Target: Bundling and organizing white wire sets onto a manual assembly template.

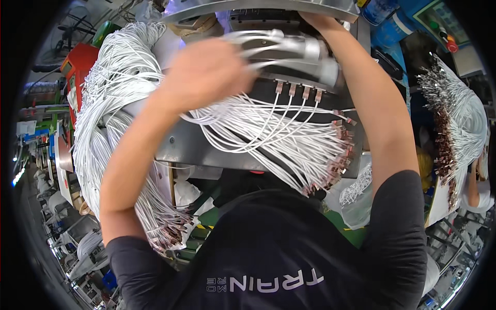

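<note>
My left hand (212, 72) is smeared by motion over the left part of the bench, beside blurred white cables (258, 45) that run right toward shiny pale cylindrical parts (315, 49). Whether its fingers hold any cable, I cannot make out. My right hand (312, 19) reaches up under the curved grey machine cover (258, 7), which hides its fingers. Below the cylindrical parts, several cables end in copper-brown connectors (298, 92) lined up along a metal edge. A fanned bundle of white cables (279, 139) lies on the dark bench, its brown connectors (338, 155) at the right.
A thick hank of white cables (119, 77) hangs over the bench's left side, next to a red box (80, 64). Blue containers (390, 28) stand at the back right. Another cable bundle (460, 119) lies at far right, near another person's arm (473, 183).
</note>
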Motion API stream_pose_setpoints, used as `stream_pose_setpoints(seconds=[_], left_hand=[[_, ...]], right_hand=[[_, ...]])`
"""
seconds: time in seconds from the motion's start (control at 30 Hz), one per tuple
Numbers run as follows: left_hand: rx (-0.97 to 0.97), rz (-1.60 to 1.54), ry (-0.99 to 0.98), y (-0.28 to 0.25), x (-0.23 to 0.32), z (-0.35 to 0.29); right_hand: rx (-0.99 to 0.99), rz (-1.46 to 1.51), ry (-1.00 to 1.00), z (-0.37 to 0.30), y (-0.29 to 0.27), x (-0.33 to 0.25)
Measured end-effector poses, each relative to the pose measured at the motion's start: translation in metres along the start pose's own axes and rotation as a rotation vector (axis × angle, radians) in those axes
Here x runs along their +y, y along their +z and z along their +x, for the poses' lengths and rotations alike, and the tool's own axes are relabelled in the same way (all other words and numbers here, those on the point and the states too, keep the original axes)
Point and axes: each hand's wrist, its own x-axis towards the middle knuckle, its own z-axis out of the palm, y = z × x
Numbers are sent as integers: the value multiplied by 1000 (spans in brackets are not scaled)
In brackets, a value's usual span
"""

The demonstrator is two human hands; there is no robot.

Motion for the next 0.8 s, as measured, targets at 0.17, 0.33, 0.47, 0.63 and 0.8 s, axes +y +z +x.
stream_pose_setpoints(seconds=[0.17, 0.33, 0.47, 0.63, 0.8], left_hand=[[149, 612, -1043, -141, -131, -81], [335, 144, -969, -85, -59, -93], [-177, -336, -337, 16, 90, -47], [6, -427, -399, 46, 147, -5], [-113, -377, -465, 43, 134, -1]], right_hand=[[-20, 45, -72, -47, -13, -12], [-70, -183, -188, -113, -32, -1], [-46, -242, -196, -153, -67, -6], [-554, -147, 2, -187, -109, -19], [-398, 42, -10, -176, -74, -4]])
